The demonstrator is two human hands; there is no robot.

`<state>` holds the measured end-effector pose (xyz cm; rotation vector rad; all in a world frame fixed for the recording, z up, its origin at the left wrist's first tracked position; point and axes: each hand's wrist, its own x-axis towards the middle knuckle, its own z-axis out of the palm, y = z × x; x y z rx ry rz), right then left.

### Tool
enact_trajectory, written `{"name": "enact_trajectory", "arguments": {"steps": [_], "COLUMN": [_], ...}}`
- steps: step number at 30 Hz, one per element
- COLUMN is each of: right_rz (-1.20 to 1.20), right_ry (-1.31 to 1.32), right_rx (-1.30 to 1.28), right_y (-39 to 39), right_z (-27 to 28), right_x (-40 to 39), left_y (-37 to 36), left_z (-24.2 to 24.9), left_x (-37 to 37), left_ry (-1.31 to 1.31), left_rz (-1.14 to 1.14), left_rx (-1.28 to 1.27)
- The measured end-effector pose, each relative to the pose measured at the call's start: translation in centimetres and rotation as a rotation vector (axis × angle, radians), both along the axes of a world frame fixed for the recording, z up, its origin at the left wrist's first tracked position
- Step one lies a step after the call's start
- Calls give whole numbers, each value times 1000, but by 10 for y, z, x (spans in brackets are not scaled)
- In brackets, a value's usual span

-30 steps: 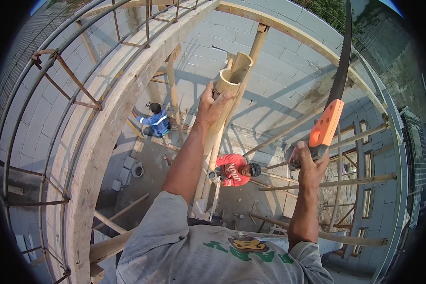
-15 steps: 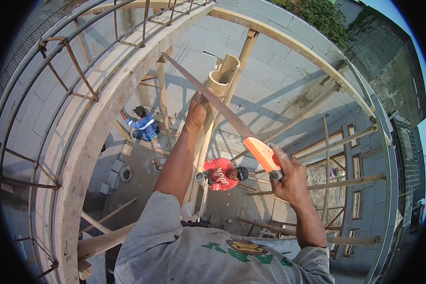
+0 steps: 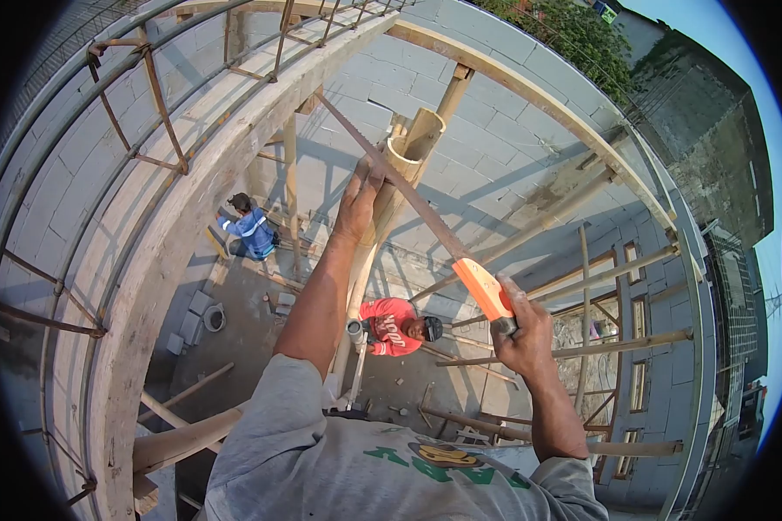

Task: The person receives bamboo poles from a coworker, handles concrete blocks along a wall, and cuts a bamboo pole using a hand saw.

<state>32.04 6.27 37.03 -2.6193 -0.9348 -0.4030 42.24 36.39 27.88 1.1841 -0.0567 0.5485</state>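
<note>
My left hand [image 3: 361, 198] is closed on the side of a thick bamboo pole [image 3: 381, 219], just below its top. That upper end is cut open, with a hollow, half-round piece of wall standing above the rim. In my right hand [image 3: 525, 330] is a handsaw [image 3: 426, 215], gripped by its orange handle. The toothed blade runs up and left across the bamboo close to my left fingers. Its tip overlaps the edge of the wooden formwork beam in this view.
Left of me curves a wooden formwork beam [image 3: 169, 221] with steel rebar [image 3: 152, 95] above it. Far below, one person in a red shirt [image 3: 394, 327] stands near the pole, and another in blue [image 3: 254, 233] crouches. Timber props [image 3: 573, 204] brace the grey block wall [image 3: 504, 113].
The view has shifted slightly. The pole's top leans a little further right against the wall behind, and my left fingers lie straighter along it. The saw stays across the bamboo.
</note>
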Motion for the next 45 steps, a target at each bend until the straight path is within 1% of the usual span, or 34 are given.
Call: {"name": "enact_trajectory", "arguments": {"steps": [1, 4, 5, 6, 7, 8, 9, 11, 13, 15, 17, 19, 22, 24, 26, 29, 32, 35, 36, 39, 40, 42, 43, 45], "right_rz": [30, 28, 2, -110, -172, -234, -294, -378, -305, -92, -250, -346, -171, -108, -41, -29, -17, 44, 64, 34, 19, 53, 66, 7], "right_ry": [-6, -39, -53, 65, 117, 165, 211, 705, 691, 162, 186, 233, -224, -390, -549, -622, -724, -677, -725, -760, -800, -689, -636, -586], "right_rx": [87, 361, 459, 589, 581, 575, 572, 779, 767, 524, 181, -168, -436, -617, -806, -980, -1013, -1146, -1129, -982, -955, -1041, -1078, -857], "right_y": [-7, -13, -11, -6, 2, 16, 25, 30, 34, 48, 59, 62, 50, 53, 57, 67, 70, 75, 72, 60, 61, 61, 60, 46], "right_z": [-9, -33, -43, -54, -57, -50, -42, -24, -26, -36, -2, 24, 38, 62, 85, 106, 108, 79, 79, 101, 100, 79, 72, 77], "right_x": [-3, -18, -24, -30, -35, -34, -29, -19, -9, 3, 2, 16, 36, 35, 30, 25, 26, 7, 11, 32, 31, 15, 11, 22], "left_y": [2, 8, 11, 13, 10, 6, 5, 9, 5, 7, 12, 15, 11, 8, 7, 7, 10, 10, 10, 12, 11, 5, 5, 6], "left_z": [3, 4, 5, 6, 6, 13, 12, 6, 20, 22, 20, 22, 30, 34, 37, 35, 27, 25, 27, 27, 26, 24, 24, 22], "left_x": [-2, -5, -3, -1, 0, 0, 4, 11, 1, 2, 5, 5, -2, -5, -8, -7, -3, -4, -3, -2, -2, -3, -1, -2], "left_ry": [42, -76, -56, -31, -5, -42, -23, 11, 13, 15, 31, 38, 47, 51, 43, 37, 58, 82, 83, 123, 109, 78, 63, 47], "left_rz": [8, 1, -8, -27, -52, -43, -13, 58, 14, -32, -59, -82, -89, -63, -83, -91, -59, -43, -41, -55, -24, 28, 9, -25], "left_rx": [13, 165, 200, 237, 273, 280, 316, 385, 345, 313, 345, 361, 351, 351, 331, 310, 339, 370, 378, 418, 401, 373, 356, 317]}}
